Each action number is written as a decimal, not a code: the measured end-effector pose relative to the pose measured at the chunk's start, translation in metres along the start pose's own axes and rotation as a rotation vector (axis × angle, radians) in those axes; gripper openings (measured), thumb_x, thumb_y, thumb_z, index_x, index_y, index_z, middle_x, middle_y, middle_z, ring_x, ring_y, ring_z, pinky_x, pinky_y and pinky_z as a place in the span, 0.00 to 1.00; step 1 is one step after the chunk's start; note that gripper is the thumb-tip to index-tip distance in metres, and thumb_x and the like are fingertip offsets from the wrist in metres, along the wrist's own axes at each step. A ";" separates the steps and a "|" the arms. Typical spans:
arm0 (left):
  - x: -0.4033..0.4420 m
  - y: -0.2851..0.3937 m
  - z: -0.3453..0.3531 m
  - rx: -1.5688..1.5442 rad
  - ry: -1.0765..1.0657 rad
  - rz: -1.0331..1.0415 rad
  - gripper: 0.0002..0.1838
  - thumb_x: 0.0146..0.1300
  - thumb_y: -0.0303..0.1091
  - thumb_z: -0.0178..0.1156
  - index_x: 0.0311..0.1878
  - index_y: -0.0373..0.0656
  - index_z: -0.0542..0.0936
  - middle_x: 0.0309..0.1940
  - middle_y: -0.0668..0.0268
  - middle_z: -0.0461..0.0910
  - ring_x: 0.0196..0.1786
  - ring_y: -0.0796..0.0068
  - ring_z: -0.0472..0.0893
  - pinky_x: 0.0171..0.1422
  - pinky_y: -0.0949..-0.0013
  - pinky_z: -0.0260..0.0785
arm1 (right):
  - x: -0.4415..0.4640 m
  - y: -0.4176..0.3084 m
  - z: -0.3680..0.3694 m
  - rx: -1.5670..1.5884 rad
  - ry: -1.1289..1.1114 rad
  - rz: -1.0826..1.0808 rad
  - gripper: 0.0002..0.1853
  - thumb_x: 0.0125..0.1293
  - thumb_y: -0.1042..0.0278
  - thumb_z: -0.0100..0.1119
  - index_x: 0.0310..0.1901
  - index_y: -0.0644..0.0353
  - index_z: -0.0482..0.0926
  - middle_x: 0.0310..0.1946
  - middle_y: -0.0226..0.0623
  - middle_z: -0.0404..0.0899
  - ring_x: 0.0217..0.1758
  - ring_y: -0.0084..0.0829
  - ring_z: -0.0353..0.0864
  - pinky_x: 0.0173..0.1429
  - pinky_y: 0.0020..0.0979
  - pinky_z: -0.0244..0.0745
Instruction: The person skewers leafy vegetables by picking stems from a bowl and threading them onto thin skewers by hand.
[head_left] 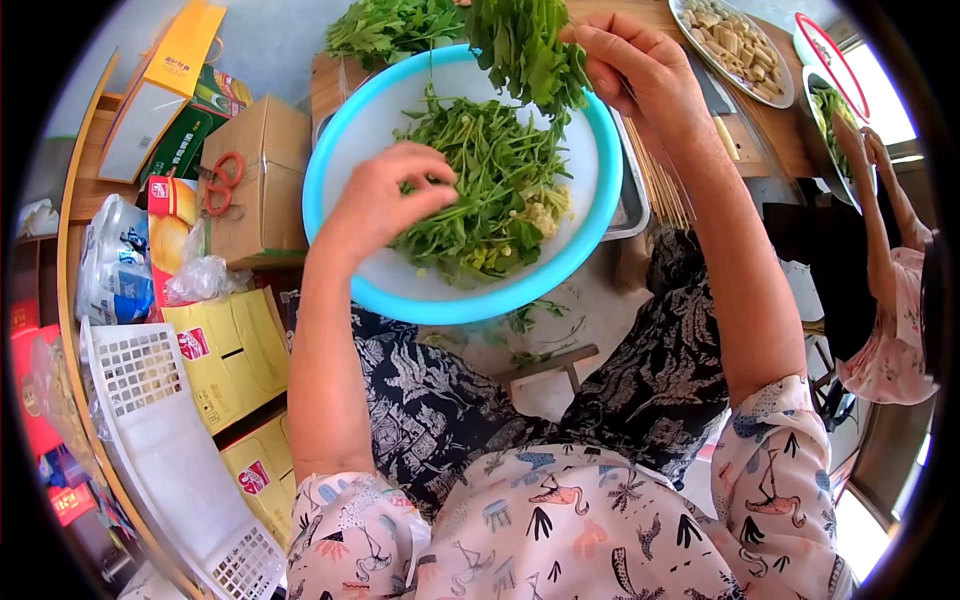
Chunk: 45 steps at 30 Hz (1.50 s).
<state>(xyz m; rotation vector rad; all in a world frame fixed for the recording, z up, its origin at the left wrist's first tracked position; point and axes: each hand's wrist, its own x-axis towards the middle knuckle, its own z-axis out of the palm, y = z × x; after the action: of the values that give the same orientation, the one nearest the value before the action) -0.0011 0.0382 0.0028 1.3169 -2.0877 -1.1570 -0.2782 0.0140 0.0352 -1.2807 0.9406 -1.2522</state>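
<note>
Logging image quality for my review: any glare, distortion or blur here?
Head view: strong fisheye curvature, bowing the wooden edge at far left; black borders; window at upper right blown out; basin evenly lit; left hand perhaps slightly soft, cause unclear.

left hand [405, 190] low, fingers curled, right hand [635, 70] raised, fingers pinched, both forearms bare

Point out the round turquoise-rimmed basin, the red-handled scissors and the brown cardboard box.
Round turquoise-rimmed basin [450, 307]: head view, near part of its rim.
Red-handled scissors [223, 186]: head view, where the handle loops meet.
Brown cardboard box [286, 205]: head view, side panel nearest the basin.
</note>
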 end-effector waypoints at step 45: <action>0.025 -0.028 -0.002 0.127 0.208 0.013 0.09 0.59 0.24 0.60 0.43 0.39 0.82 0.32 0.70 0.78 0.36 0.80 0.75 0.42 0.75 0.67 | 0.001 0.004 0.010 0.020 -0.030 0.012 0.10 0.70 0.66 0.51 0.43 0.62 0.78 0.16 0.18 0.64 0.17 0.09 0.57 0.19 0.14 0.49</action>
<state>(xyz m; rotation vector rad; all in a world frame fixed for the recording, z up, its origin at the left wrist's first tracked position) 0.0038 0.0100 -0.0215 1.4130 -2.0411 -0.8538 -0.2673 0.0137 0.0324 -1.2733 0.9109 -1.2269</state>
